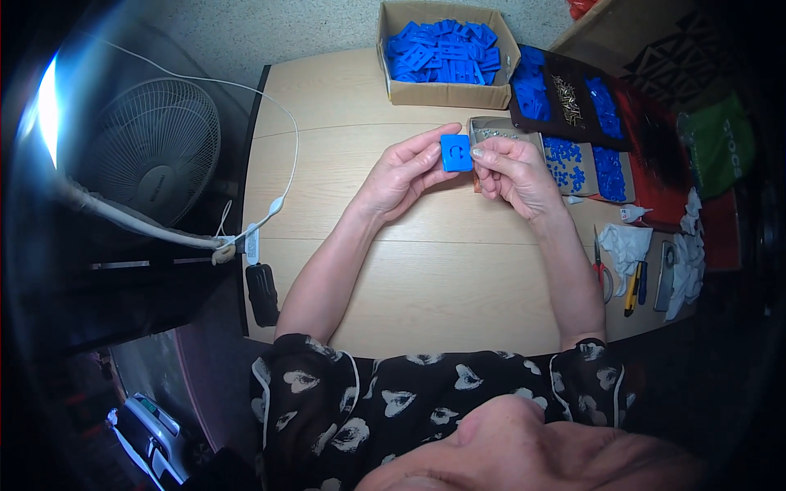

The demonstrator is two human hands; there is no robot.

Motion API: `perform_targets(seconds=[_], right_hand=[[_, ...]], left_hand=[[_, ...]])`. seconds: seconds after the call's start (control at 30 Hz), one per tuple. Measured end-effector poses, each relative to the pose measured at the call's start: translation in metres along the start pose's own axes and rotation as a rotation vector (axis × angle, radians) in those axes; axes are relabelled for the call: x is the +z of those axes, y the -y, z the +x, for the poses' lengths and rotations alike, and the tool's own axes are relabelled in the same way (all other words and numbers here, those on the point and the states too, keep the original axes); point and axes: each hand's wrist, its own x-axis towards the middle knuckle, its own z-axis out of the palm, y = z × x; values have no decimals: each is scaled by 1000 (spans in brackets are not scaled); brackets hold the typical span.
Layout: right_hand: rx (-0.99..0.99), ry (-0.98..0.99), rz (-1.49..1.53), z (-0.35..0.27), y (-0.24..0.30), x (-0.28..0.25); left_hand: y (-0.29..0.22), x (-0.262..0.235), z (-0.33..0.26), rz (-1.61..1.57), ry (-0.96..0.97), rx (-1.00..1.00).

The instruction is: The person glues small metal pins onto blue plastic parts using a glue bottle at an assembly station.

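Above the middle of the table, both hands hold a small blue plastic piece [456, 153], squarish with a curved C-shaped cutout in its face. My left hand [405, 173] grips its left edge between thumb and fingers. From the other side, my right hand [517, 173] pinches near the right edge with thumb and forefinger, the other fingers curled under. Whether a smaller part sits beneath the right fingertips, I cannot tell. Just behind the right hand is a small box [483, 124] of tiny metal parts, partly covered by that hand.
A cardboard box [446, 96] full of blue plastic parts stands at the back. Trays of blue parts [565, 161] and brass-coloured screws [566, 100] line the right. Scissors [602, 274], a yellow cutter [630, 299] and crumpled tissue [626, 245] lie front right. A fan [160, 151] stands left.
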Motion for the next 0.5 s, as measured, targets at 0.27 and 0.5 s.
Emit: perform_targets(seconds=[0.27,0.5], right_hand=[[23,35,54,-8,-2,-2],[31,36,14,-9,-2,-6]], left_hand=[[3,-1,1,-14,-22,-16],[5,1,2,-83,-21,-28]])
